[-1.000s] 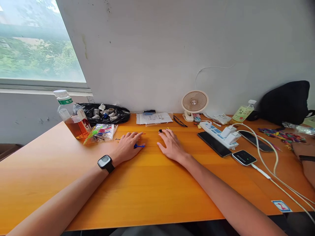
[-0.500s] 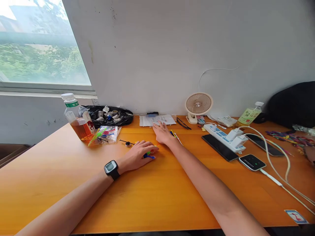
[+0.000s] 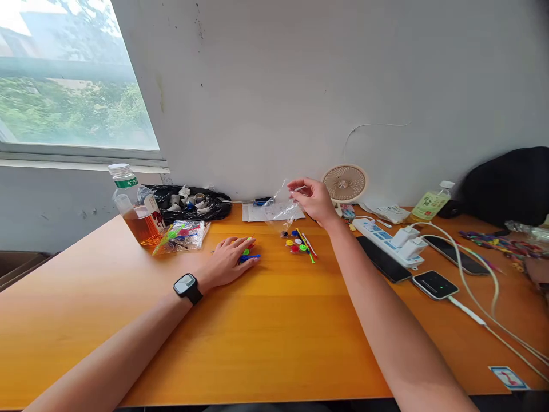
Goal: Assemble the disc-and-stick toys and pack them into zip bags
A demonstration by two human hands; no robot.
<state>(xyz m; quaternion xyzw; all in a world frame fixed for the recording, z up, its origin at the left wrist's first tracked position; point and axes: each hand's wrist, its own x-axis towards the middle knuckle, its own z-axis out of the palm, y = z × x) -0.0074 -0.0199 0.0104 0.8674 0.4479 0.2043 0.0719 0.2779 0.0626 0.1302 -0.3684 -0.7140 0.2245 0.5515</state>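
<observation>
Your right hand [image 3: 316, 201] kept its grip pinched on a clear bag [image 3: 278, 215], just beyond loose coloured pieces [image 3: 295, 249], and hid part of the fan [image 3: 346, 183]. Your left hand [image 3: 223, 264] lay over a blue piece [image 3: 250, 258] (whether clasping it, I couldn't tell). A bottle [image 3: 140, 220] and power strip [image 3: 381, 238] flanked you on the table [image 3: 257, 337].

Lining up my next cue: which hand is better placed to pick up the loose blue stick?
Left, probably: the left hand lies low, fingers right at the blue stick. The right hand is raised, pinching a clear bag.
</observation>
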